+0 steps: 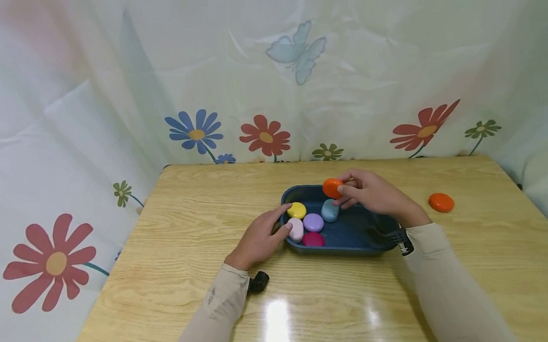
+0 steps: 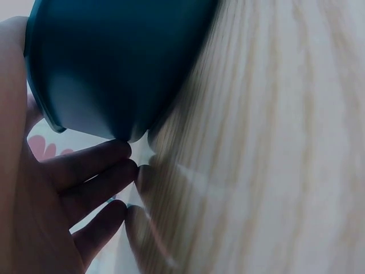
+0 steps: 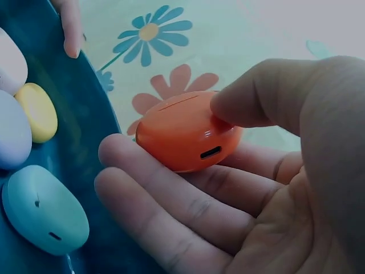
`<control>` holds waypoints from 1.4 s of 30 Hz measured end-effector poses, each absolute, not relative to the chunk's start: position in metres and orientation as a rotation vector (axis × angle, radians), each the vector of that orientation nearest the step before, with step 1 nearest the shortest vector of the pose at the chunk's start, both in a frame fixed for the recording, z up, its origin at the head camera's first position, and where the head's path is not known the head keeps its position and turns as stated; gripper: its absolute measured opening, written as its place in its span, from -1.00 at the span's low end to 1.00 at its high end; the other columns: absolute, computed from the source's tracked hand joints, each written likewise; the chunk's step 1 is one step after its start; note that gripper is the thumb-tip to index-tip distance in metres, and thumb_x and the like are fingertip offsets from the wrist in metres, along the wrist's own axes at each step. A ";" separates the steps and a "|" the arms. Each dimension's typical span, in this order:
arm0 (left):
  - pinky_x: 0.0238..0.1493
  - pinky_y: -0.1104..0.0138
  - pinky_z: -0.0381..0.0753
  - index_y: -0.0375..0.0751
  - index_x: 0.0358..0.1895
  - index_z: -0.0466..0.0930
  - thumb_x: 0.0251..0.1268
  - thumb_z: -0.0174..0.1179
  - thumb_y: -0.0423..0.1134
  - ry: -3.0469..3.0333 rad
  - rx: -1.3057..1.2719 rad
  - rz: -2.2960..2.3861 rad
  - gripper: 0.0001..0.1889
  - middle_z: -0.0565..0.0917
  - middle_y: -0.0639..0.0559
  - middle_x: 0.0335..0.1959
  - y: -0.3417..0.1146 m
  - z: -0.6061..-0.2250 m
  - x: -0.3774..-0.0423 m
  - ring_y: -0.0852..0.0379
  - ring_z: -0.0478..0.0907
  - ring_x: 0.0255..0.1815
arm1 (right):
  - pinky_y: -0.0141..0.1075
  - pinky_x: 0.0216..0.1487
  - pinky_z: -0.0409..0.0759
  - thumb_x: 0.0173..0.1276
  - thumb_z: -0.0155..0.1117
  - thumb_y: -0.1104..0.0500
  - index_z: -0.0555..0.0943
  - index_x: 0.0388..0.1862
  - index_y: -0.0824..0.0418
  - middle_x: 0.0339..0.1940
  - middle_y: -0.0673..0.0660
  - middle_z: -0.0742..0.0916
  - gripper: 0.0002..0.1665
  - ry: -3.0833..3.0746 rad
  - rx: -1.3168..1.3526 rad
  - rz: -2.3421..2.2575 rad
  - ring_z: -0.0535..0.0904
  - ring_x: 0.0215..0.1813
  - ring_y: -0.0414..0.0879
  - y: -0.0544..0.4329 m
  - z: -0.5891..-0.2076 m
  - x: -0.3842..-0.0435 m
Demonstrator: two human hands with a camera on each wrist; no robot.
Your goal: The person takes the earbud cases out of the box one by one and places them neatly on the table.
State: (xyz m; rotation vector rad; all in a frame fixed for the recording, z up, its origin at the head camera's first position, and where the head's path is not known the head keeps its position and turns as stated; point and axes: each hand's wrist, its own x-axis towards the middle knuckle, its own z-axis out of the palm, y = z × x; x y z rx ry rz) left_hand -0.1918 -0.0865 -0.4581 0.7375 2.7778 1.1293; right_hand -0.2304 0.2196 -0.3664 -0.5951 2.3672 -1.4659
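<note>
My right hand [image 1: 368,190] pinches an orange rounded case [image 3: 188,131] over the far side of a dark blue tray [image 1: 341,249]. A small dark slot shows in the case's side. My left hand [image 1: 260,238] holds the tray's left end, with thumb and forefinger over the rim; other fingers [image 2: 97,165] touch the outer wall near the table. Inside the tray lie a yellow case [image 1: 297,211], a pale pink one [image 1: 296,230], a purple one [image 1: 313,222], a crimson one [image 1: 313,239] and a light blue one [image 3: 45,208], which also has a slot.
Another orange case [image 1: 441,202] lies on the wooden table [image 1: 202,204], to the right of the tray. A flowered curtain [image 1: 357,85] hangs behind the table and along its sides. Dark camera mounts sit at both wrists.
</note>
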 end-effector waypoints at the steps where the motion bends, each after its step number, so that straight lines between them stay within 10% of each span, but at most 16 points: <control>1: 0.45 0.12 0.25 0.29 0.56 0.20 0.53 -0.13 0.27 2.779 0.735 1.132 -0.40 0.37 0.18 0.46 -0.087 -0.458 -0.192 0.10 0.27 0.47 | -0.03 -0.04 0.70 0.58 0.10 0.23 0.40 0.18 0.47 0.07 0.45 0.67 -0.64 2.373 -0.597 -1.469 0.71 -0.05 0.29 0.221 -0.366 -0.230; 9: 0.44 0.12 0.28 0.29 0.55 0.22 0.52 -0.13 0.29 2.795 0.743 1.130 -0.40 0.39 0.17 0.44 -0.089 -0.458 -0.192 0.09 0.29 0.45 | -0.15 -0.11 0.73 0.55 0.17 0.21 0.41 0.10 0.44 0.02 0.42 0.68 -0.67 2.410 -0.630 -1.575 0.76 -0.16 0.02 0.227 -0.376 -0.226; 17: 0.44 0.06 0.27 0.33 0.54 0.20 0.51 -0.14 0.30 2.783 0.727 1.146 -0.40 0.38 0.16 0.45 -0.087 -0.458 -0.191 0.05 0.29 0.46 | -0.15 -0.11 0.73 0.53 0.21 0.17 0.40 0.15 0.41 0.10 0.42 0.61 -0.60 2.425 -0.582 -1.683 0.71 -0.04 0.22 0.230 -0.385 -0.224; 28: 0.44 0.09 0.28 0.31 0.55 0.20 0.52 -0.16 0.31 2.787 0.742 1.145 -0.39 0.38 0.17 0.46 -0.089 -0.460 -0.193 0.07 0.29 0.46 | -0.23 -0.13 0.72 0.49 0.27 0.18 0.41 0.28 0.40 0.12 0.35 0.57 -0.50 2.456 -0.561 -1.735 0.72 -0.10 -0.11 0.238 -0.385 -0.216; 42: 0.44 0.08 0.28 0.34 0.55 0.20 0.51 -0.16 0.32 2.781 0.753 1.171 -0.40 0.38 0.19 0.45 -0.088 -0.461 -0.191 0.08 0.29 0.46 | -0.24 -0.08 0.71 0.45 0.32 0.18 0.39 0.31 0.38 0.16 0.36 0.55 -0.43 2.459 -0.525 -1.761 0.73 -0.07 0.00 0.241 -0.387 -0.208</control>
